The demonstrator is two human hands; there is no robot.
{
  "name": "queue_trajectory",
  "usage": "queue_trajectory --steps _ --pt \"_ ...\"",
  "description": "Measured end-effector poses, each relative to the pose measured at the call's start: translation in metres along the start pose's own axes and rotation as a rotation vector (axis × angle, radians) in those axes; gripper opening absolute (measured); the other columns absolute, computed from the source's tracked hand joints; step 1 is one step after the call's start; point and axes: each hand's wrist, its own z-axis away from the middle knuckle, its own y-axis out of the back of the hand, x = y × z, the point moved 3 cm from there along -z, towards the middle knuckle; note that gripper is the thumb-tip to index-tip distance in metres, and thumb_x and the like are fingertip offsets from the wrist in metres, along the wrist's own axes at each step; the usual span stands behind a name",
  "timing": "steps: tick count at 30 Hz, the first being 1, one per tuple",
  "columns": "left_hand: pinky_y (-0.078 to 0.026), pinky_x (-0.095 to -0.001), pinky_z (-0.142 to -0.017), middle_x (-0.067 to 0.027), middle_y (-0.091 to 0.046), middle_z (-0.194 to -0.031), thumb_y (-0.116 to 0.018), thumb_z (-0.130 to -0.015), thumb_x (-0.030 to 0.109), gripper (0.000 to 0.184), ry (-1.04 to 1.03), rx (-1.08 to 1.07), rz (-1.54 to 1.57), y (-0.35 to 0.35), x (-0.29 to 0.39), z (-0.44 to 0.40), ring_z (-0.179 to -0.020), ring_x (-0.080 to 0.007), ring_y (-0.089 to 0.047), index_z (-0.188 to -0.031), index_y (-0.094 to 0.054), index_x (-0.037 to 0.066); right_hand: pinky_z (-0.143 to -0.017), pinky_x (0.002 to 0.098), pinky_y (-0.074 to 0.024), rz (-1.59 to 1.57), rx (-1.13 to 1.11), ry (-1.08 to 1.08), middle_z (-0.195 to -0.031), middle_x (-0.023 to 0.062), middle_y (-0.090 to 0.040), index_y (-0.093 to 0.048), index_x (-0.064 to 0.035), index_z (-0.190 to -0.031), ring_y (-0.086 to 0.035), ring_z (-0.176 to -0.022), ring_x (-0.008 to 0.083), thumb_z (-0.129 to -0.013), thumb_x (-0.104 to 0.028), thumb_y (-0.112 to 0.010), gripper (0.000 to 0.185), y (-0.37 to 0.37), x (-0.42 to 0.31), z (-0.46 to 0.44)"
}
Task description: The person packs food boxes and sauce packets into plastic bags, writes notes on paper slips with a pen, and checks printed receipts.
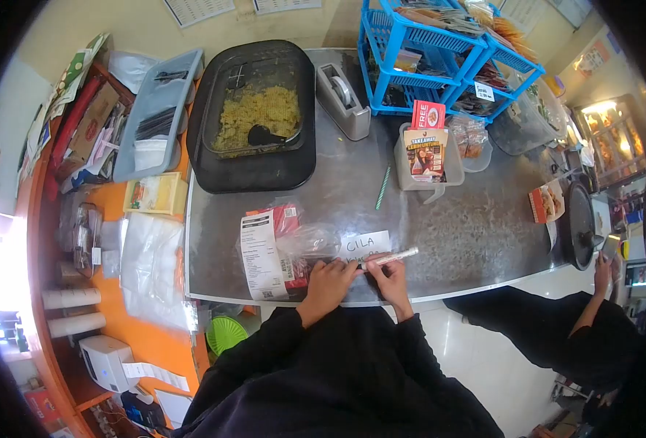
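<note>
My right hand (pixel 390 283) is closed around a white marker (pixel 399 256), which slants up to the right. The fingers of my left hand (pixel 329 285) are pinched at the marker's dark end, on its left side. Beneath the marker lies a white paper slip (pixel 366 239) with handwriting, "CILA" on the top line; my fingers cover its lower part. To the left of my left hand is a clear plastic bag (pixel 308 239) with red packaging inside. A long printed receipt (pixel 259 255) rests on that bag.
A black tray (pixel 204 171) with yellow food stands at the back left, beside a tape dispenser (pixel 342 102). Behind are a green pen (pixel 383 187), a container (pixel 450 171) of leaflets and blue racks (pixel 428 77). On the right another person's hand (pixel 604 274) is near a round lid (pixel 578 219).
</note>
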Motion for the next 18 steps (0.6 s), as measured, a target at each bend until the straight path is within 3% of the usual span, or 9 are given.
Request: queue_trajectory --steps 3,6,10,13,14,15,17,18 --pt "-0.044 -0.0369 -0.069 -0.0112 -0.067 -0.085 -0.057 -0.092 0.031 0.023 0.04 -0.128 0.114 0.004 0.003 -0.013 -0.079 -0.026 -0.066 -0.095 -0.059 0.009 -0.077 0.0269 -0.0459 -0.075 -0.076 -0.057 -0.089 0.0047 -0.068 -0.07 -0.0007 -0.094 -0.059 -0.083 0.0112 -0.086 -0.01 -0.069 0.012 0.003 -0.007 -0.005" --pt "-0.046 -0.0404 -0.068 -0.0091 -0.065 -0.082 -0.055 -0.093 0.03 0.021 0.003 -0.121 0.135 0.001 0.0 -0.018 -0.077 -0.0281 -0.064 -0.095 -0.058 0.009 -0.081 0.0276 -0.0463 -0.125 -0.166 -0.12 -0.093 0.0042 -0.068 -0.069 -0.0006 -0.097 -0.059 -0.088 0.0121 -0.088 -0.01 -0.067 0.013 0.012 -0.006 -0.008" --pt "-0.049 -0.0455 -0.064 -0.0119 -0.065 -0.091 -0.049 -0.096 0.032 0.026 0.066 -0.19 0.24 0.009 0.001 -0.027 -0.08 -0.0342 -0.063 -0.1 -0.058 0.008 -0.078 0.0247 -0.0464 -0.094 -0.141 -0.16 -0.093 0.0018 -0.066 -0.066 -0.0007 -0.1 -0.058 -0.087 0.0098 -0.089 -0.01 -0.067 0.014 0.022 -0.025 -0.026" --pt "-0.05 -0.0453 -0.065 -0.0122 -0.065 -0.092 -0.047 -0.097 0.033 0.029 0.134 -0.197 0.21 -0.002 -0.005 -0.029 -0.082 -0.0339 -0.064 -0.105 -0.057 0.006 -0.073 0.0226 -0.0468 -0.162 0.091 0.033 -0.092 0.0006 -0.065 -0.063 -0.0018 -0.102 -0.058 -0.086 0.0086 -0.088 -0.011 -0.069 0.017 0.017 -0.082 -0.086" --pt "-0.05 -0.0484 -0.072 -0.0175 -0.064 -0.096 -0.047 -0.098 0.033 0.031 0.155 -0.187 0.242 -0.012 -0.005 -0.03 -0.084 -0.038 -0.063 -0.111 -0.053 0.006 -0.071 0.0228 -0.0474 -0.158 0.162 0.182 -0.09 0.0004 -0.064 -0.061 -0.0024 -0.101 -0.059 -0.083 0.0085 -0.088 -0.011 -0.069 0.017 0.01 -0.097 -0.119" --pt "-0.05 -0.0479 -0.073 -0.0165 -0.061 -0.099 -0.049 -0.096 0.032 0.032 0.116 -0.241 0.199 -0.019 -0.005 -0.033 -0.087 -0.0359 -0.063 -0.114 -0.053 0.006 -0.068 0.023 -0.048 -0.156 0.234 0.331 -0.088 0.0002 -0.064 -0.06 -0.0029 -0.1 -0.059 -0.081 0.0084 -0.087 -0.01 -0.069 0.017 0.002 -0.112 -0.156" --pt "-0.051 -0.0469 -0.075 -0.0144 -0.056 -0.105 -0.055 -0.091 0.031 0.037 0.042 -0.341 0.103 -0.029 -0.007 -0.045 -0.094 -0.0316 -0.062 -0.119 -0.052 0.007 -0.065 0.0271 -0.0491 0.137 0.231 0.627 -0.084 0.0041 -0.064 -0.059 -0.0024 -0.096 -0.061 -0.076 0.0114 -0.087 -0.011 -0.069 0.016 -0.025 -0.156 -0.227" --pt "-0.049 -0.0468 -0.08 -0.0158 -0.053 -0.108 -0.057 -0.089 0.029 0.041 0.082 -0.341 0.124 -0.033 -0.006 -0.05 -0.101 -0.0326 -0.058 -0.123 -0.05 0.006 -0.064 0.03 -0.0498 0.126 0.219 0.601 -0.083 0.0067 -0.064 -0.059 -0.0021 -0.094 -0.063 -0.073 0.0163 -0.087 -0.011 -0.067 0.014 -0.042 -0.165 -0.265"
